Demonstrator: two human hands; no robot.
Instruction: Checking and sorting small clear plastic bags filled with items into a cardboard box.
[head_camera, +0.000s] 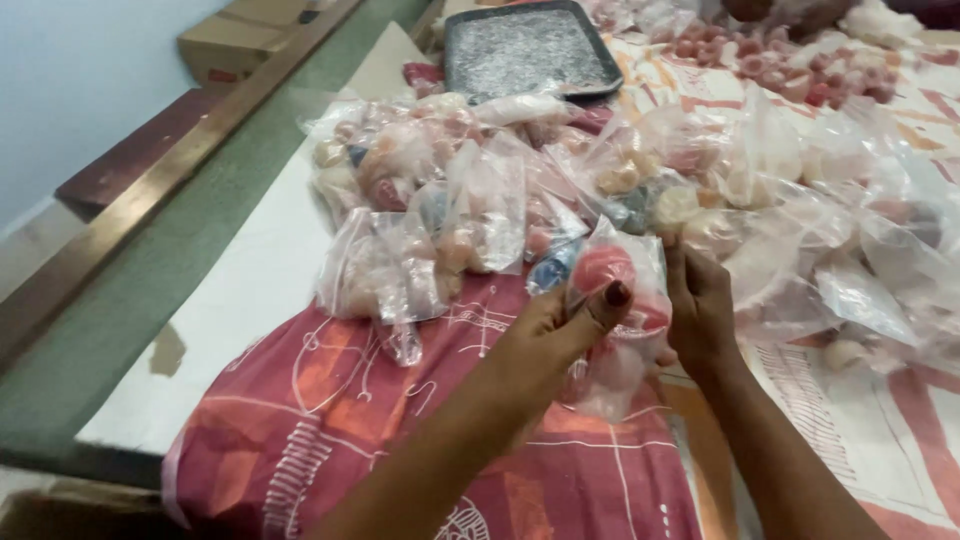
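Observation:
My left hand (560, 335) and my right hand (700, 310) both grip one clear plastic bag (615, 365) between them. A round red-pink piece (602, 266) shows through the top of that bag, just above my left thumb. The bag's lower part hangs down between the hands with pale pieces inside. Right behind it lies a heap of similar filled clear bags (470, 190), holding pink, cream and bluish round pieces.
A red and white patterned cloth (330, 400) covers the table. A dark tray (527, 48) with greyish grainy contents lies at the back. Loose pink pieces (770, 60) are piled at the far right. A green floor strip, wooden ledge and cardboard box (235, 40) run along the left.

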